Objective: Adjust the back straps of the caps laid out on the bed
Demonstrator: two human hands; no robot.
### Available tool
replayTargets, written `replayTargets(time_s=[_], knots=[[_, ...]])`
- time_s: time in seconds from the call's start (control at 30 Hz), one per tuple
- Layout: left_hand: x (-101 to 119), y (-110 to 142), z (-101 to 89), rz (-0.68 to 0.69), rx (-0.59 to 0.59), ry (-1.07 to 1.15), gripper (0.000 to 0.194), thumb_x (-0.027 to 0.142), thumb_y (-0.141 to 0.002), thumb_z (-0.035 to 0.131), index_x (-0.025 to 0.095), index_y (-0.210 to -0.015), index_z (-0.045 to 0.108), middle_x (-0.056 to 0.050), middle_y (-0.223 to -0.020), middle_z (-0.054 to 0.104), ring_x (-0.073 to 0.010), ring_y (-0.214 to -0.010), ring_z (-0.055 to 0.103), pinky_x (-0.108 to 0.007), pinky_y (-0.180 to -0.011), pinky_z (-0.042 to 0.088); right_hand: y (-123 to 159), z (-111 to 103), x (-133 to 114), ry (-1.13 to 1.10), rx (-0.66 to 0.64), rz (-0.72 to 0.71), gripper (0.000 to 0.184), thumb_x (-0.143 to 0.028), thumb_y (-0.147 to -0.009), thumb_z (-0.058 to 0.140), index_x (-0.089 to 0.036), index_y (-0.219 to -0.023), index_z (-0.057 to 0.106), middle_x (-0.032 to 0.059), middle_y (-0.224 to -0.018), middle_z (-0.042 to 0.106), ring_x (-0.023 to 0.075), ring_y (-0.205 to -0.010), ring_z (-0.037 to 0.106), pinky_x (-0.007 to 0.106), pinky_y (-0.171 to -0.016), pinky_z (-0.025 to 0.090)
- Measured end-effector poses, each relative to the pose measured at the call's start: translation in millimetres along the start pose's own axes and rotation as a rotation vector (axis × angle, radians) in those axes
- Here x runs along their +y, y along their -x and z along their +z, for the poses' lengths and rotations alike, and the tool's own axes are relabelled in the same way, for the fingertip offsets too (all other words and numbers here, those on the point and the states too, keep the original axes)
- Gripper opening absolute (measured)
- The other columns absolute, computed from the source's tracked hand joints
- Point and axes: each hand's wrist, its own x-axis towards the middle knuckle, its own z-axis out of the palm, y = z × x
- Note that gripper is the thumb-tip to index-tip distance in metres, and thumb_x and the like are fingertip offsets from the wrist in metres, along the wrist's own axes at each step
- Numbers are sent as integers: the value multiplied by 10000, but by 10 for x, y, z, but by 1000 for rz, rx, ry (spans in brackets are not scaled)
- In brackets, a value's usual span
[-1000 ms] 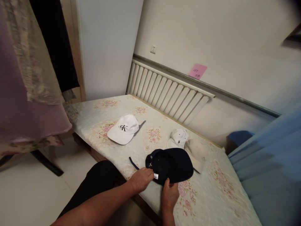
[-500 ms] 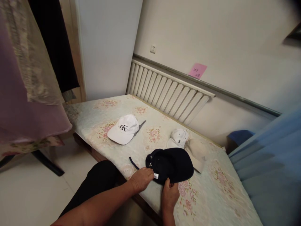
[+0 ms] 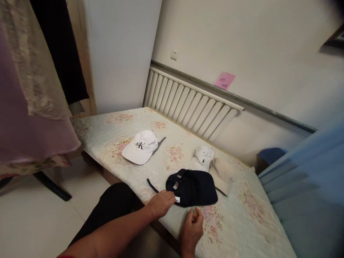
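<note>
A dark navy baseball cap (image 3: 205,190) lies with its hollow inside up on the floral bed cover, its brim toward the right and its loose strap (image 3: 152,185) sticking out to the left. My left hand (image 3: 162,203) is closed on the cap's near back edge, beside a small white label. Just below the cap's near edge is my right hand (image 3: 192,227), apart from it, with fingers loosely curled, tips apart and nothing visible between them. Farther left sits a white cap (image 3: 146,141) with black letters. A small white cap (image 3: 203,157) and a beige cap (image 3: 220,173) lie behind the navy one.
The bed (image 3: 129,127) stands against a radiator (image 3: 185,104). Hanging clothes (image 3: 45,71) are at the left, and a blue curtain (image 3: 311,190) borders the right. My knee (image 3: 118,200) is by the bed's near edge.
My right hand has let go of the navy cap's near edge and drawn back slightly toward me. The cap's brim has settled lower. My left hand keeps its hold.
</note>
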Motion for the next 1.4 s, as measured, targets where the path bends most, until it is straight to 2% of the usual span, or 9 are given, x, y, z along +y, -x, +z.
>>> replayTargets(time_s=[0.1,0.17,0.3,0.43,0.63,0.87,1.1,1.23,1.4], knots=[[12,-4,-26,-16,-17,2,119,142,-910,439,150,-912,558,-47,-895,606,-187,-854,557,-326,-732,428,61,59,94,25,15,-125,254,-357,-848,465,-167,-968,584,58,-758,628,195,-663,589,293,-643,445],[16,-2,-34,-27,-10,14,136,147,-918,426,149,-921,561,-47,-887,606,-188,-859,559,-327,-734,426,86,120,110,28,17,-303,213,-297,-867,446,-162,-940,595,91,-830,638,207,-750,601,312,-702,461],[19,7,-15,-33,14,56,167,191,-940,406,148,-965,566,-47,-895,608,-183,-869,560,-327,-756,427,102,259,24,46,-57,-722,246,-198,-895,411,-143,-1075,570,138,-1006,634,231,-973,572,392,-869,441],[18,5,16,-65,13,68,174,227,-944,418,147,-987,567,-40,-924,612,-181,-862,555,-335,-780,428,96,357,-56,156,-122,-920,313,-153,-892,383,-144,-1173,522,140,-1072,628,243,-1031,546,434,-891,414],[-30,-14,38,-7,29,70,235,209,-960,381,141,-867,586,-35,-837,597,-168,-837,547,-319,-737,426,117,344,-88,361,-142,-855,243,-123,-876,418,-145,-1077,554,97,-908,629,238,-879,543,405,-785,403],[-128,49,-59,34,105,-65,206,192,-939,421,159,-801,569,-41,-804,544,-185,-805,477,-310,-685,382,123,314,-147,414,-167,-851,202,-106,-880,423,-176,-990,577,61,-824,604,228,-840,510,370,-740,362],[-430,188,-192,28,58,-120,205,154,-929,404,168,-793,556,-46,-753,510,-192,-749,429,-320,-662,346,129,326,-134,427,-174,-845,216,-74,-865,428,-174,-988,575,66,-861,614,231,-862,504,375,-756,359],[-562,251,-254,-51,48,-122,192,148,-923,414,169,-795,555,-50,-771,515,-194,-755,426,-328,-688,337,134,336,-115,427,-170,-833,218,-71,-861,428,-176,-976,579,71,-861,613,238,-859,504,377,-746,363],[-569,276,-311,-191,58,-159,164,150,-915,428,170,-823,562,-55,-802,531,-205,-779,430,-349,-734,335,134,346,-103,437,-174,-829,221,-69,-859,422,-172,-973,581,73,-853,612,244,-860,509,386,-748,376]])
